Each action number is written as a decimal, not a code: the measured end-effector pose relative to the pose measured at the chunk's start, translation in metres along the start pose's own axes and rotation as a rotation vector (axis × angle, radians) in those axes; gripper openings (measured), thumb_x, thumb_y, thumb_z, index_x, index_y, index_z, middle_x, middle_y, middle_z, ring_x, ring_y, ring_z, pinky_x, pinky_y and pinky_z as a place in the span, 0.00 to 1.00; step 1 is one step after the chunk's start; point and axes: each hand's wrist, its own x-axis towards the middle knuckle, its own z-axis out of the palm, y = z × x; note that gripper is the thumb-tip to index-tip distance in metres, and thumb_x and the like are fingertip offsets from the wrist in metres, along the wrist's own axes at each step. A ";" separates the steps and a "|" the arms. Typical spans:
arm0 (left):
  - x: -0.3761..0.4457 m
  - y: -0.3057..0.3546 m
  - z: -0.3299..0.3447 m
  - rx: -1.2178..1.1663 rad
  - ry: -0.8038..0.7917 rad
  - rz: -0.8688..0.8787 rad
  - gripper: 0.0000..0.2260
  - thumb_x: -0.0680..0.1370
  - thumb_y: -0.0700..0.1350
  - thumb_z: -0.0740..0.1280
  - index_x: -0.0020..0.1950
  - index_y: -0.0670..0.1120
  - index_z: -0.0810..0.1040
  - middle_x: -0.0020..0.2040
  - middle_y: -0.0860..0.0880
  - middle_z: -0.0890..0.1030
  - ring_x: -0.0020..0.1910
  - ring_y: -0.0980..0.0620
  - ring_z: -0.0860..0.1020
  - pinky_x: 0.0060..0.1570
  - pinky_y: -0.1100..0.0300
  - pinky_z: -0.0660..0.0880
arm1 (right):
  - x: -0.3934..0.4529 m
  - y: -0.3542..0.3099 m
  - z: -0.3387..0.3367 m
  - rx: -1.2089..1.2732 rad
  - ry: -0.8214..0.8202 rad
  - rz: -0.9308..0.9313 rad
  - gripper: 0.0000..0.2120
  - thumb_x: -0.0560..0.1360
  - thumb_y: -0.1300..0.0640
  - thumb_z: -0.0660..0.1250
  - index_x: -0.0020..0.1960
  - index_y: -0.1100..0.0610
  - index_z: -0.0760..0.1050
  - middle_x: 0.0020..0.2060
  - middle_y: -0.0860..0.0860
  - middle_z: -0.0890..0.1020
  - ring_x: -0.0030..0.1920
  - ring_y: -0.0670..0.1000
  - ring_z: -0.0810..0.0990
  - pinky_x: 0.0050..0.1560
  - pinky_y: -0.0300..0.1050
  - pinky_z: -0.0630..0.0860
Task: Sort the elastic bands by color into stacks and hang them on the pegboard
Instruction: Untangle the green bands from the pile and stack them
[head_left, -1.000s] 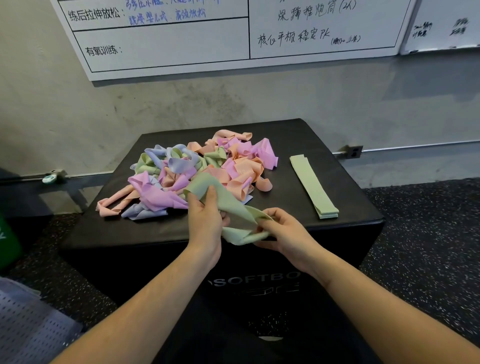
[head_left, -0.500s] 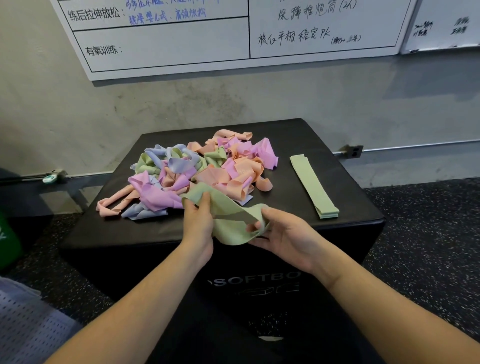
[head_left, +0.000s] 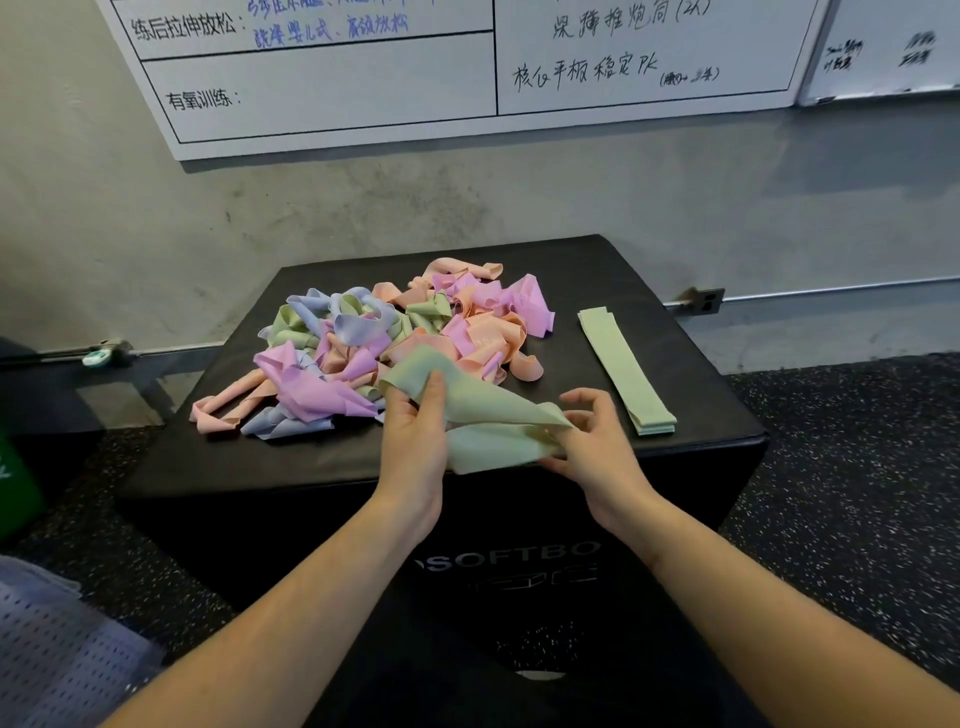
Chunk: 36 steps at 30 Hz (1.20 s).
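From the head view, a loose pale green elastic band (head_left: 488, 421) is held between both hands over the near edge of a black padded box (head_left: 675, 364). The left hand (head_left: 415, 441) pinches the band's upper left end, thumb on top and fingers curled beneath. The right hand (head_left: 592, 447) grips the band's right corner, where the material folds back on itself, with the index finger raised above it. Behind the hands lies a tangled heap of pink, peach, lilac and green elastic bands (head_left: 395, 338), covering the left and middle of the box top. To the right, well apart from the heap, a flat stack of green bands (head_left: 623, 369) lies straight. A white board with handwriting (head_left: 363, 88) hangs on the grey wall, and a perforated grey panel (head_left: 57, 660) shows at lower left.
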 end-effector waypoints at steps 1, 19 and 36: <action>0.000 0.000 -0.001 0.010 -0.001 0.006 0.13 0.84 0.50 0.64 0.69 0.54 0.74 0.57 0.52 0.84 0.52 0.54 0.85 0.46 0.55 0.82 | 0.001 -0.001 -0.004 0.031 0.022 0.009 0.14 0.76 0.62 0.73 0.55 0.52 0.71 0.52 0.57 0.78 0.47 0.52 0.82 0.41 0.45 0.81; 0.028 -0.002 -0.022 -0.108 0.055 -0.171 0.10 0.85 0.46 0.62 0.66 0.52 0.77 0.62 0.46 0.83 0.62 0.43 0.81 0.64 0.41 0.77 | -0.008 -0.012 -0.003 0.222 -0.428 0.291 0.18 0.79 0.52 0.66 0.64 0.60 0.77 0.51 0.55 0.82 0.48 0.52 0.80 0.57 0.52 0.78; 0.033 0.010 -0.019 -0.064 0.103 -0.077 0.12 0.86 0.41 0.58 0.69 0.49 0.72 0.61 0.48 0.81 0.59 0.49 0.81 0.44 0.53 0.82 | 0.010 0.000 -0.027 -0.325 0.061 -0.197 0.13 0.75 0.63 0.69 0.54 0.47 0.73 0.52 0.47 0.81 0.54 0.48 0.81 0.55 0.49 0.79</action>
